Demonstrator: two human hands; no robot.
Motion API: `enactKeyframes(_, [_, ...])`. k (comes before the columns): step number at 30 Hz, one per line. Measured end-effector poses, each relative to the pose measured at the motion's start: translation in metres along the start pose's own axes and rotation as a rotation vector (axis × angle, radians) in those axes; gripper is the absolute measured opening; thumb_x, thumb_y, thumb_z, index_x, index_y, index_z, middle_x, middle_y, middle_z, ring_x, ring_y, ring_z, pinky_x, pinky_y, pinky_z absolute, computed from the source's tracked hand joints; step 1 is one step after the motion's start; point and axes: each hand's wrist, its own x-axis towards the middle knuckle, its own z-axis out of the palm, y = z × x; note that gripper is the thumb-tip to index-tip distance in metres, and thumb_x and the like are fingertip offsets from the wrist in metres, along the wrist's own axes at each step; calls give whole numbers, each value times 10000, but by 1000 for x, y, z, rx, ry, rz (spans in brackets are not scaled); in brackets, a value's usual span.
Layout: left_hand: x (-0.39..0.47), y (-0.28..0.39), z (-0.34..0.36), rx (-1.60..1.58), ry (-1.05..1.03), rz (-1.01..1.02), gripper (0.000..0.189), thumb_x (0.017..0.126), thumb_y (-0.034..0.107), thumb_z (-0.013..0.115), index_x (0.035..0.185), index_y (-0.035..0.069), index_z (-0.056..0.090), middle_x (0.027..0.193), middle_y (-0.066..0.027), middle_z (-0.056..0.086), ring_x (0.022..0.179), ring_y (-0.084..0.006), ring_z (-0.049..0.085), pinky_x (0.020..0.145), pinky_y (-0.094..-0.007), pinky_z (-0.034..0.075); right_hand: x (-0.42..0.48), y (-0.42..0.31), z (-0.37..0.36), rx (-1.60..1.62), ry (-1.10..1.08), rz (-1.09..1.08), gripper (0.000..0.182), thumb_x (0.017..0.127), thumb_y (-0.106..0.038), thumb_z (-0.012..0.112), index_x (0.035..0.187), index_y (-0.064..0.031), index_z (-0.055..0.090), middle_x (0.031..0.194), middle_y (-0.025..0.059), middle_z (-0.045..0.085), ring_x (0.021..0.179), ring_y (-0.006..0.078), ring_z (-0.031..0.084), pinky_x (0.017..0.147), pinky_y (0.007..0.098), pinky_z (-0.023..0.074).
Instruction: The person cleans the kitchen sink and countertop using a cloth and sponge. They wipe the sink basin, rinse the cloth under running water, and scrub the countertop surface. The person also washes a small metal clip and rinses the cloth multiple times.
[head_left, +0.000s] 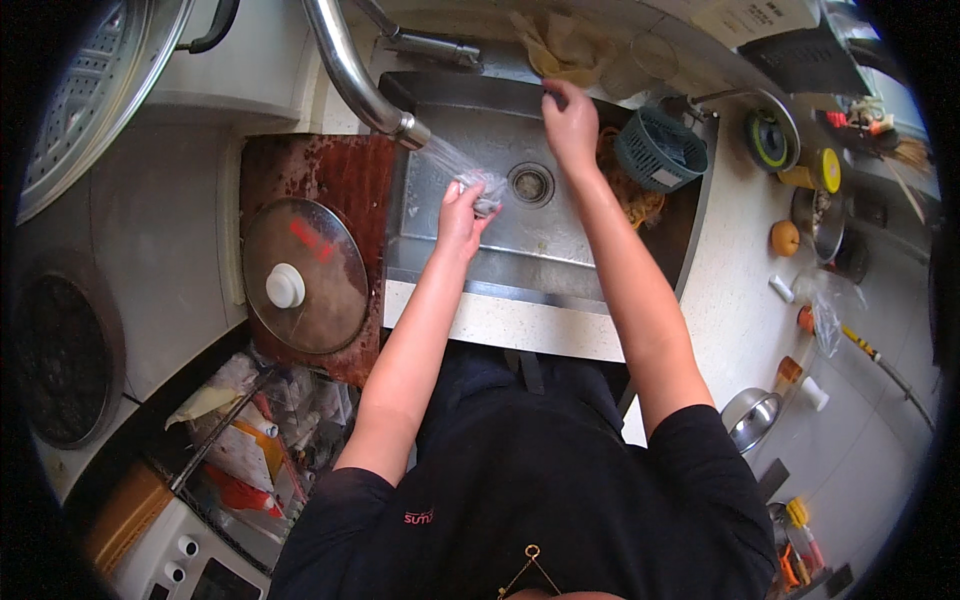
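Note:
My left hand (459, 222) is over the metal sink (517, 262), shut on a wet greyish wad (486, 196), perhaps a cloth or scrubber; splashing blurs its surface. A stream of water from the curved steel faucet (352, 75) falls onto it. Beside it on the sink floor is the round drain strainer (531, 184). My right hand (571, 129) is raised near the sink's far edge, its fingers curled. Whether it holds something small cannot be seen. To its right, a green plastic basket (660, 150) hangs in the sink's corner, with an orange mesh item (639, 202) partly beneath it.
Left of the sink, a round lid with a white knob (285, 286) lies on a reddish-brown board (367, 180). A yellowish cloth (562, 49) lies behind the sink. On the right counter are an orange-brown fruit (785, 238), a yellow-lidded jar (829, 170) and a metal bowl (750, 420).

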Motion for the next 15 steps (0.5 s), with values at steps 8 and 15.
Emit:
enactKeyframes(8, [-16,3,-2,60,14,35,224,964,136,590,1183,92,573,1138,-80,636,1032,-230,638,837,-438,563,53,34,14,-525,80,-314,299,772,-212,708,1051,-103,714,1061,180,648,979,398,618,821,490,516])
enactKeyframes(15, [-30,7,-8,-13,3,22,248,964,139,590,1207,91,573,1142,-80,634,1019,-210,641,833,-423,562,-58,-9,22,29,-55,94,288,771,-166,705,1026,-34,690,964,169,684,894,311,670,787,414,524])
